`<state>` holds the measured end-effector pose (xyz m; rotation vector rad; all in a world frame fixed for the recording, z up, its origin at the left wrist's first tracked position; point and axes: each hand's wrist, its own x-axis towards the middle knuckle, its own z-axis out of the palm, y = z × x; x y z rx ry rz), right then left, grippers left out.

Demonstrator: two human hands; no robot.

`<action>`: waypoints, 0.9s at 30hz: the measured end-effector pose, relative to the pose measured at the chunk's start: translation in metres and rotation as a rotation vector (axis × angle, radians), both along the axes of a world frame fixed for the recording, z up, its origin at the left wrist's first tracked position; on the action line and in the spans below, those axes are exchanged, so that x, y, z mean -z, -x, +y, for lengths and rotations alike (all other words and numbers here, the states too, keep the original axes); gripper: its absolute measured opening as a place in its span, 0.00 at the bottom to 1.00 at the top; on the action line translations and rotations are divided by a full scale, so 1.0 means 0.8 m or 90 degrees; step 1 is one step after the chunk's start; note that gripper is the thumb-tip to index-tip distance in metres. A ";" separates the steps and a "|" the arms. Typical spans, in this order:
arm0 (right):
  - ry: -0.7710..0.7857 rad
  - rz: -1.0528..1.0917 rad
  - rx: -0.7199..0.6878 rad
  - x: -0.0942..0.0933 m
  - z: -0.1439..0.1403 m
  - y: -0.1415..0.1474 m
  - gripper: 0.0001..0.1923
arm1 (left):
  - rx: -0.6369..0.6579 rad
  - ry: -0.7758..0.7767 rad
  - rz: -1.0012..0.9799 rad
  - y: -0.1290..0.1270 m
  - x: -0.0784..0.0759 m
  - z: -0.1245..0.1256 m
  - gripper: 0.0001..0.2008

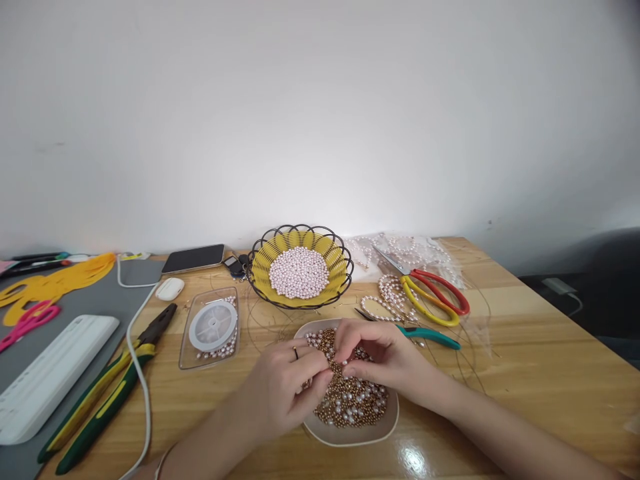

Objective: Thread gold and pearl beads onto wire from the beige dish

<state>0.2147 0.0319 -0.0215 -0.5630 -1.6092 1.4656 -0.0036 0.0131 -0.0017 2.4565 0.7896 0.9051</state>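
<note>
Pinched fingertips of the left hand (284, 388) and right hand (376, 355) meet over the shallow white dish of gold and pearl beads (351, 433); what sits between them is too small to tell. Left of the dish lie green-and-yellow-handled pliers (103, 393), a white cable (141, 380) and a clear plastic box with a spool of thread (210, 327). Just behind the dish, teal-handled pliers (425, 335) and pearl strands (390, 300) lie close to the right hand. Farther back stand red-and-yellow scissors (433, 297) and a black wire basket with a yellow liner full of pale pearls (299, 267).
</note>
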 end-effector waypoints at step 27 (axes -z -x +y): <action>-0.117 -0.050 0.045 -0.008 -0.005 0.006 0.06 | 0.018 0.043 -0.021 0.001 0.002 -0.001 0.14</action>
